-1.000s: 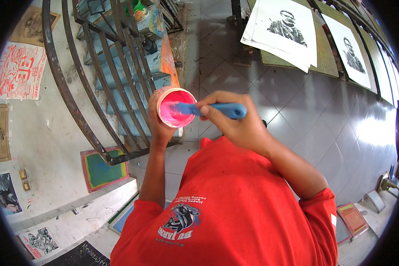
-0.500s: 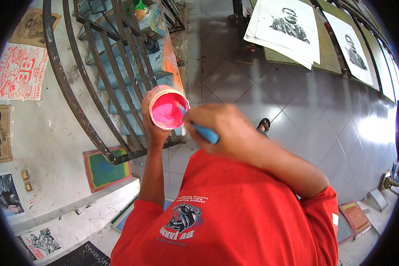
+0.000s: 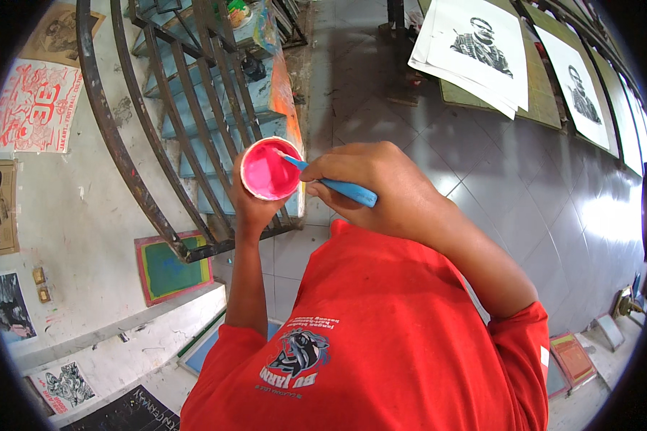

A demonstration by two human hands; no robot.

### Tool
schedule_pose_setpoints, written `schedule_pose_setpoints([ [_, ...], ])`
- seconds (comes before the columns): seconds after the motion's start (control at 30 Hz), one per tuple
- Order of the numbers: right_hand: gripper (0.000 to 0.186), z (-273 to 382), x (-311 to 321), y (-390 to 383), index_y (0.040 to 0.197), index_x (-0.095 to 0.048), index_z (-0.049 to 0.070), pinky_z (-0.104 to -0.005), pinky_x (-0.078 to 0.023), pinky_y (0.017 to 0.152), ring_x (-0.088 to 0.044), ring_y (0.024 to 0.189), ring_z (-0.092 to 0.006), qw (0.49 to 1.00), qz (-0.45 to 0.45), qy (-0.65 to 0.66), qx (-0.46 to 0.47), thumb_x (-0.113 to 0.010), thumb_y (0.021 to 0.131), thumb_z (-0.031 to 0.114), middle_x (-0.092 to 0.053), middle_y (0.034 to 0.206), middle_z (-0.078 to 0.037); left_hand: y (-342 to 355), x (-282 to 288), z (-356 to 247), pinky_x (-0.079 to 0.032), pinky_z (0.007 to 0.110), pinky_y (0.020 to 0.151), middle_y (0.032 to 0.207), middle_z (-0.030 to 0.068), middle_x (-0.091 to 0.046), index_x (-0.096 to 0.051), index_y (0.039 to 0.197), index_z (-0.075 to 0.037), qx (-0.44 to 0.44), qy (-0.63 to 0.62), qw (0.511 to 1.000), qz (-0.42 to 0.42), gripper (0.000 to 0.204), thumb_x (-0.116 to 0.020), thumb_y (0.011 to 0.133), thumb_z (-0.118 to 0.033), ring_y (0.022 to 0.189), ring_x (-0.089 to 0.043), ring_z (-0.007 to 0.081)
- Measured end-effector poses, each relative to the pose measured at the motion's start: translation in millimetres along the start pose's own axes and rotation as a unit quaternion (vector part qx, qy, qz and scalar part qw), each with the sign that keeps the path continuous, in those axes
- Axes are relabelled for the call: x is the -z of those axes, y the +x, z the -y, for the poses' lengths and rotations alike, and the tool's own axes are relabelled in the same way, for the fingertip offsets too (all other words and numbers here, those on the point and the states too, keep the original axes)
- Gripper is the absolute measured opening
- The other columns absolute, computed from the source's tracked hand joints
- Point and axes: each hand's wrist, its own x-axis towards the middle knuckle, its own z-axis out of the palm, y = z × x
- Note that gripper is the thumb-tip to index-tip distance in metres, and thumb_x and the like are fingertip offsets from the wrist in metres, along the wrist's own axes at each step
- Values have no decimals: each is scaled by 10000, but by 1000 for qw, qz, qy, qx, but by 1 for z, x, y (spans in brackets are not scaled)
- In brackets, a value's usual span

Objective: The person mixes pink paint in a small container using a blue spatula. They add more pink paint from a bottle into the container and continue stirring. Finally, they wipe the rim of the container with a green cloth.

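Observation:
My left hand (image 3: 253, 212) is wrapped around a round tub (image 3: 244, 174) with a pale rim, holding it up in front of me with its mouth toward the camera. Bright pink paint or ink (image 3: 266, 178) shows inside. Gripped in the fingers of my right hand (image 3: 384, 179) is a slim blue-handled tool (image 3: 351, 191). It slants over the tub's right rim, and its narrow front end reaches into the tub. Whether that end is a brush or a blade, I cannot make out.
Dark metal railings (image 3: 126, 136) curve beside blue steps (image 3: 216, 158) at left. A framed screen (image 3: 172, 266) leans on the white wall. Portrait prints (image 3: 482, 50) lie on boards at the far right. Grey tiles (image 3: 510, 194) cover the floor.
The tool lies at a flatter angle, with more of its front part visible inside the tub. My right hand has shifted slightly right; the left still holds the tub.

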Motion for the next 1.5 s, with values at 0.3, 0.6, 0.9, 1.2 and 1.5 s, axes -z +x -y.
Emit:
schedule_pose_setpoints([
  [0.3, 212, -15, -27, -4, 1005, -704, 67, -452, -551, 793, -690, 918, -339, 993, 100, 9, 63, -711, 793, 75, -718, 972, -125, 1, 17, 0, -511, 411, 1032, 1360, 146, -584, -452, 1425, -47, 36, -56, 990, 124, 1067, -1007, 526, -192, 1241, -601, 295],
  [0.6, 145, -5, 10, 19, 986, -713, 41, -456, -542, 748, -685, 842, -374, 997, 66, 38, 7, -705, 860, 112, -713, 896, -165, 2, 23, -11, -492, 402, 1063, 1400, 130, -556, -451, 1427, -67, 20, -42, 991, 127, 1066, -1011, 528, -187, 1296, -561, 281],
  [0.9, 120, 2, -9, 11, 961, -707, 14, -418, -536, 671, -692, 735, -375, 987, -15, 126, -99, -665, 878, 91, -686, 816, -203, 16, 9, -17, -478, 407, 1089, 1406, 131, -530, -411, 1443, -76, -23, -25, 998, 56, 1077, -1007, 557, -218, 1281, -561, 284],
  [1.2, 117, 7, -2, 15, 931, -695, 1, -424, -534, 649, -684, 716, -394, 975, -125, 118, -138, -681, 887, 108, -675, 783, -219, 17, -20, -16, -414, 424, 1126, 1470, 134, -479, -437, 1443, -57, -89, -68, 994, -18, 902, -918, 700, -229, 1332, -505, 260],
  [1.5, 115, 2, 12, 18, 908, -704, 43, -482, -529, 671, -668, 767, -414, 991, 25, 71, -111, -704, 829, 127, -690, 819, -207, 10, -21, -7, -460, 409, 1087, 1455, 150, -486, -396, 1439, -63, -11, -23, 999, 19, 1056, -988, 578, -217, 1311, -530, 289],
])
